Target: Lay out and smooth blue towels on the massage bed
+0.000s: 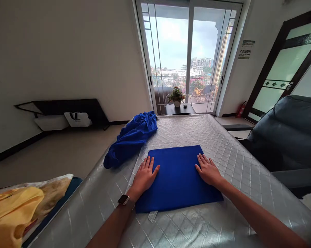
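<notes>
**Both hands pressed flat on a folded blue cloth**

The left hand (144, 175) and right hand (208, 169) rest palm-down on the folded blue cloth (176, 181), one at each side edge. The fingers (148, 164) of both hands lie flat and slightly spread, holding nothing. A smartwatch (123, 199) sits on the left wrist. The cloth lies squarely on the quilted silver top of the bench (251, 203), with a small clear plastic tag (152, 216) poking out from under its near edge.

At lower left, off the bench, lies yellow-and-tan printed fabric (18, 210). Just beyond the left hand, a crumpled blue cloth (131, 137) sprawls over the bench's far left edge. To the right stands a black leather chair (287, 137).

Farther off, a white tote bag (78, 119) sits against a black panel (67, 110) on the floor. A red fire extinguisher (240, 109) stands by a frosted-glass door (282, 69). Ahead, a potted plant (176, 96) tops a small dark table (178, 109) before a glass sliding door (189, 51).
</notes>
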A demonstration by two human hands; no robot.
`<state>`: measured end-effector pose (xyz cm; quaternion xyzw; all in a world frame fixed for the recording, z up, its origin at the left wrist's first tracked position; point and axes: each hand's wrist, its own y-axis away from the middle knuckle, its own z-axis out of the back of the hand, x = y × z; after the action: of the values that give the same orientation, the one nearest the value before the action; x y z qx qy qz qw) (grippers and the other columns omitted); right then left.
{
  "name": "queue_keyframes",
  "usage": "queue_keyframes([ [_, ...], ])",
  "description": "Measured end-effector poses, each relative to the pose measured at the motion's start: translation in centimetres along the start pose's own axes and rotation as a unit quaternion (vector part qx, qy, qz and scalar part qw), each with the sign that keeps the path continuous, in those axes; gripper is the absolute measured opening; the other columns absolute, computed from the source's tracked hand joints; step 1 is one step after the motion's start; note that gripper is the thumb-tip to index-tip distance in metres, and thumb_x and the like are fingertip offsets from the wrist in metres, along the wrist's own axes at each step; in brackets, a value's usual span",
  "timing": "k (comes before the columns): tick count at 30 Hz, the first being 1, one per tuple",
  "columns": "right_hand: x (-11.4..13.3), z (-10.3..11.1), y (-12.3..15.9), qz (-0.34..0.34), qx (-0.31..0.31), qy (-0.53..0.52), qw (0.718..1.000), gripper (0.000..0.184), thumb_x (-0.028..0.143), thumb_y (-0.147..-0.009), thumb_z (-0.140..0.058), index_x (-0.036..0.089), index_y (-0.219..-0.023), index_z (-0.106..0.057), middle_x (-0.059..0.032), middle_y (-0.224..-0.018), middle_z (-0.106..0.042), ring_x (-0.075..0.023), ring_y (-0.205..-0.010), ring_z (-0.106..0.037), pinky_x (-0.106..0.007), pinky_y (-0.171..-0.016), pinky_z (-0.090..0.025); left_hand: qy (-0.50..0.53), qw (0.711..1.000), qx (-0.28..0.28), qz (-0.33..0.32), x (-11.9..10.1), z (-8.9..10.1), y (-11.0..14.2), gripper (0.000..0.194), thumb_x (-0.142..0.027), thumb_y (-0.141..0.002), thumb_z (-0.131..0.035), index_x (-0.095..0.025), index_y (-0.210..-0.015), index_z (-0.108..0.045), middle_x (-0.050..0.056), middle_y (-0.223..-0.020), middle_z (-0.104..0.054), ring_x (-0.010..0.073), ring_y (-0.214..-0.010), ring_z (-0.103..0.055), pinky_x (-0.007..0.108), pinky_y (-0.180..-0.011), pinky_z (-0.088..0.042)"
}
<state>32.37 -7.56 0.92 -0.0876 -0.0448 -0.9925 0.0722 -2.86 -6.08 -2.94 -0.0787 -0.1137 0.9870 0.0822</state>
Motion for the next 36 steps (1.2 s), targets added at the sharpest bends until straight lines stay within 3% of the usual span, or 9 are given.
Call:
queue_keyframes([
  [6, -0.2, 1.3, -4.7, -0.011, -0.019, 0.006, 1.0, 0.071, 0.045, -0.105, -0.018, 0.007, -0.164, -0.02, -0.009, -0.171, -0.016, -0.0205, -0.159, -0.009, -0.043, -0.128, -0.007, 0.009, 1.0, -0.024, -0.009, 0.0, -0.2, 0.4, 0.073, -0.06, -0.104, -0.03, -0.015, -0.162, -0.029, 0.019, -0.166, -0.033, 0.035, -0.154, -0.03, 0.058, -0.123, -0.031],
  [10, -0.8, 0.9, -7.4, -0.013, -0.016, -0.005, 1.0, 0.071, 0.045, -0.104, -0.018, 0.006, -0.164, -0.02, -0.0105, -0.171, -0.016, -0.0201, -0.159, -0.01, -0.04, -0.127, -0.009, 0.019, 0.999, -0.043, -0.02, 0.1, -0.3, 0.6, 0.07, -0.058, -0.104, -0.031, -0.018, -0.162, -0.029, 0.018, -0.165, -0.037, 0.0353, -0.153, -0.032, 0.06, -0.121, -0.033],
  [16, -1.5, -0.6, -7.8, -0.009, -0.045, -0.019, 0.999, 0.071, 0.047, -0.105, -0.019, 0.006, -0.164, -0.021, -0.009, -0.172, -0.016, -0.0189, -0.159, -0.01, -0.036, -0.127, -0.008, 0.004, 0.999, -0.032, -0.005, 0.3, -0.4, 0.4, 0.071, -0.06, -0.104, -0.03, -0.016, -0.16, -0.035, 0.019, -0.165, -0.035, 0.0325, -0.153, -0.032, 0.055, -0.123, -0.031],
  [20, -1.3, -0.4, -7.6, -0.008, -0.052, -0.034, 0.998, 0.071, 0.046, -0.106, -0.02, 0.006, -0.163, -0.022, -0.0093, -0.171, -0.018, -0.0194, -0.159, -0.012, -0.036, -0.127, -0.007, -0.014, 1.0, -0.013, -0.01, 0.7, -0.4, 0.3, 0.075, -0.062, -0.104, -0.023, -0.014, -0.159, -0.037, 0.02, -0.165, -0.035, 0.0315, -0.153, -0.033, 0.055, -0.123, -0.032],
  [25, -1.1, 0.2, -7.4, -0.006, -0.054, -0.062, 0.997, 0.07, 0.045, -0.105, -0.021, 0.005, -0.163, -0.022, -0.0101, -0.171, -0.019, -0.0204, -0.158, -0.013, -0.037, -0.128, -0.006, -0.031, 0.999, -0.031, -0.017, 0.3, 0.9, -0.3, 0.075, -0.061, -0.104, -0.024, -0.011, -0.156, -0.041, 0.021, -0.161, -0.042, 0.0333, -0.151, -0.037, 0.055, -0.122, -0.035],
  [29, -1.1, 0.3, -7.5, -0.009, -0.052, -0.08, 0.995, 0.07, 0.044, -0.105, -0.022, 0.005, -0.163, -0.02, -0.0096, -0.171, -0.017, -0.0198, -0.159, -0.012, -0.037, -0.128, -0.006, -0.011, 0.998, -0.024, -0.062, -4.1, 2.9, -1.3, 0.069, -0.057, -0.104, -0.032, -0.012, -0.155, -0.044, 0.018, -0.163, -0.041, 0.0307, -0.152, -0.036, 0.049, -0.123, -0.036],
  [32, -1.2, 0.2, -7.5, -0.007, -0.056, -0.087, 0.995, 0.069, 0.043, -0.106, -0.021, 0.005, -0.163, -0.02, -0.0099, -0.171, -0.017, -0.0206, -0.159, -0.012, -0.038, -0.128, -0.007, 0.025, 0.99, 0.009, -0.139, -9.9, 3.5, -3.0, 0.059, -0.054, -0.105, -0.035, -0.019, -0.149, -0.052, 0.012, -0.157, -0.052, 0.026, -0.146, -0.047, 0.044, -0.121, -0.04],
  [36, -1.4, 0.0, -7.5, 0.005, -0.066, -0.074, 0.995, 0.066, 0.035, -0.105, -0.024, 0.002, -0.162, -0.023, -0.0133, -0.17, -0.019, -0.0224, -0.158, -0.015, -0.04, -0.128, -0.01, 0.054, 0.977, 0.012, -0.204, -17.7, 2.2, -6.4, 0.052, -0.048, -0.107, -0.033, -0.019, -0.141, -0.06, 0.012, -0.148, -0.061, 0.0247, -0.14, -0.053, 0.042, -0.119, -0.042],
])
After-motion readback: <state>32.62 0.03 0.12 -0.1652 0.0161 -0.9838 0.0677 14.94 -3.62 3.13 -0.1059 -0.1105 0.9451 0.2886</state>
